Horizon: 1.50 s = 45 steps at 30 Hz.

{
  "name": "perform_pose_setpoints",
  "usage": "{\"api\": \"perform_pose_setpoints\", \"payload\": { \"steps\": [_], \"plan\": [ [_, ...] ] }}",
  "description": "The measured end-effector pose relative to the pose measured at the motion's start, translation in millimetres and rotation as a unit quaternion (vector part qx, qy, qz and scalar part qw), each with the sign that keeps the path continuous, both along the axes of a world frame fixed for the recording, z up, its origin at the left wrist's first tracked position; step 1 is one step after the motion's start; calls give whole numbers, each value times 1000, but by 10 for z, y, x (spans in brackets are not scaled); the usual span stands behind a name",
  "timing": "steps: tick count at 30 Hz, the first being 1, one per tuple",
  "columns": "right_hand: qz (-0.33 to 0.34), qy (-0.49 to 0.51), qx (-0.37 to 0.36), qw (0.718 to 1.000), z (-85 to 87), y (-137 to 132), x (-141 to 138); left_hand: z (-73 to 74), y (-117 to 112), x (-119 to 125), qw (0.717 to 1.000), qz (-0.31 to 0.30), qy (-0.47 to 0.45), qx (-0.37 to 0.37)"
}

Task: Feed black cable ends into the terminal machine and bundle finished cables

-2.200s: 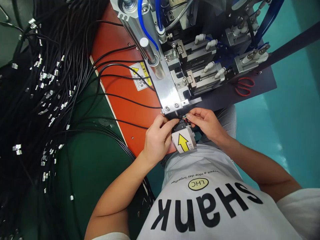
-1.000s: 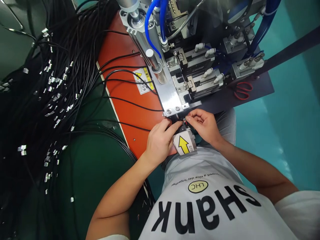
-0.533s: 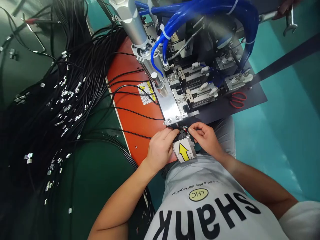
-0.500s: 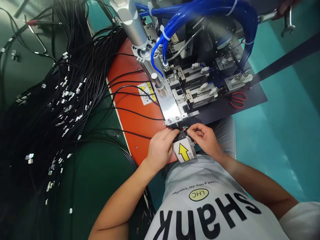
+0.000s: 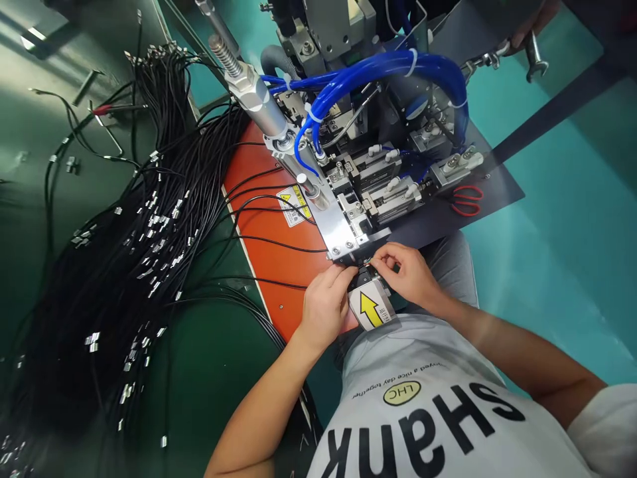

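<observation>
My left hand [image 5: 326,300] is closed at the front of a bench machine [image 5: 343,229], thumb and fingers pinched together. A black cable [image 5: 279,283] runs across the orange plate into this hand. Opposite it, my right hand [image 5: 405,273] pinches with thumb and forefinger at what look like thin wire ends, mostly hidden by the fingertips. Between and just below both hands sits a metal block with a yellow arrow label [image 5: 371,305]. The cable's tip and the slot it meets are too small to make out.
A large bundle of black cables [image 5: 199,159] with shiny metal ends spreads over the green table [image 5: 199,398] at left. Blue air hoses [image 5: 388,66] arch over the machine. Red-handled scissors [image 5: 466,200] lie at right. Another person's hand [image 5: 540,23] holds a wrench [image 5: 536,60] at upper right.
The camera view has shifted, so the cables and the bench show further right and lower. My right fingertips have moved slightly closer to the left ones. Both hands keep their pinch.
</observation>
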State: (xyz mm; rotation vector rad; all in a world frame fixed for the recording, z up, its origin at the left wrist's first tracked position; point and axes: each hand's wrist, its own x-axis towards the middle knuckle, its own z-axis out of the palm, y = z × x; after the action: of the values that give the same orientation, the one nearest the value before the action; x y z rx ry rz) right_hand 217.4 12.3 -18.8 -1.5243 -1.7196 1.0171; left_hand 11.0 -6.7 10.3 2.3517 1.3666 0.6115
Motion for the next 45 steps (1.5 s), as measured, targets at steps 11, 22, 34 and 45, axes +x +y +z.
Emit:
{"api": "perform_pose_setpoints", "payload": {
  "steps": [11, 22, 34, 45],
  "plan": [
    [21, 59, 32, 997, 19, -119, 42, 5, -100, 79, 994, 35, 70, 77],
    [-3, 267, -221, 938, -182, 114, -56, -12, -104, 49, 999, 43, 17, 21],
    [-21, 360, -297, 884, -36, 62, -122, 71, -175, 104, 998, 48, 33, 17],
    [-73, 351, -269, 894, -206, -361, 363, 921, -1004, -975, 957, -38, 226, -180]
  ]
}}
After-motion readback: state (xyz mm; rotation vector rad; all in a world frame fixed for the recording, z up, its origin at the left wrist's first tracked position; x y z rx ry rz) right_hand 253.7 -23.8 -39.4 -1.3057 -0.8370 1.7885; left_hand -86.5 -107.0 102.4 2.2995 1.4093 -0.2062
